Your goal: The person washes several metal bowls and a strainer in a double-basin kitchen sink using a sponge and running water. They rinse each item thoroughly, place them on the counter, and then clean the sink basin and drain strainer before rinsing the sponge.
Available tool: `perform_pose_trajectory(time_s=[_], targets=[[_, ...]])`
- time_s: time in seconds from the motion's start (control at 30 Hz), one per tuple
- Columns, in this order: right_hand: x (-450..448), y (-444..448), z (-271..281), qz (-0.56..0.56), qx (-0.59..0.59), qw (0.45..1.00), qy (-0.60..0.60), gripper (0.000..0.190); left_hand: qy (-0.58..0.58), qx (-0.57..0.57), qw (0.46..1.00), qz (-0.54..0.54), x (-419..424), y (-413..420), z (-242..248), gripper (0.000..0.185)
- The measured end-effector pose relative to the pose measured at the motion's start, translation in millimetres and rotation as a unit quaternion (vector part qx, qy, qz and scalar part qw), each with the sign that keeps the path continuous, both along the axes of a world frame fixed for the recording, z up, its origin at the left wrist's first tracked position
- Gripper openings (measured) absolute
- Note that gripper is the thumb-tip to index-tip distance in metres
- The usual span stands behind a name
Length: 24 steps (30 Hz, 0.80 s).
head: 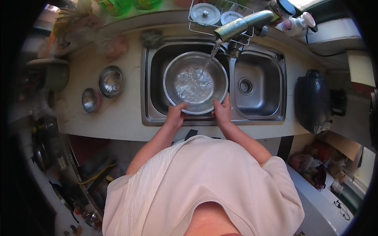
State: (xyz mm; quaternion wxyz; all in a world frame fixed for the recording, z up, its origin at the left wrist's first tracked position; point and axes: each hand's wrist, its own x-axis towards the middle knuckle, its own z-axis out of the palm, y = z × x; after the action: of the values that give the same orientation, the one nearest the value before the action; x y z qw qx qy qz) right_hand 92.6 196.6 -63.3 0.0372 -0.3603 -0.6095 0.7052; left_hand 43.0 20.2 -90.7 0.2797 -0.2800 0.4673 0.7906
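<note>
A wide stainless steel basin (pixel 174 63) is in the left bowl of a double sink (pixel 155 85), held at its near rim by both hands. My left hand (pixel 176 114) grips the near left side, thumb over the rim. On the near right side, my right hand (pixel 222 110) has its thumb over the edge too and its fingers outside. Water runs from the metal faucet (pixel 231 29) into the basin, and rippling clear water (pixel 195 84) covers its bottom. Whether the basin rests on the sink floor cannot be seen.
Two small metal bowls (pixel 110 81) (pixel 90 100) stand on the counter at left. The right sink bowl (pixel 251 79) shows its drain strainer (pixel 245 86). A wire rack (pixel 203 22) with lidded containers is behind the faucet. A dark rounded appliance (pixel 313 100) sits at right.
</note>
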Motion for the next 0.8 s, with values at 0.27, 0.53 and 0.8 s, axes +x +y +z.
perform_pose_trajectory(time_s=[0.27,0.53,0.8], targets=[[-84,31,-51,0.156,-0.093,0.98,-0.075,0.018,0.056,-0.191,0.96,-0.197,-85,-41,79,0.043],[-52,24,-16,0.223,0.245,0.943,-0.012,0.048,-0.266,0.096,0.954,0.102,-34,-54,-65,0.032],[-46,2,67,0.393,0.673,0.598,0.186,0.066,-0.096,0.308,0.945,0.046,-45,12,-105,0.027]])
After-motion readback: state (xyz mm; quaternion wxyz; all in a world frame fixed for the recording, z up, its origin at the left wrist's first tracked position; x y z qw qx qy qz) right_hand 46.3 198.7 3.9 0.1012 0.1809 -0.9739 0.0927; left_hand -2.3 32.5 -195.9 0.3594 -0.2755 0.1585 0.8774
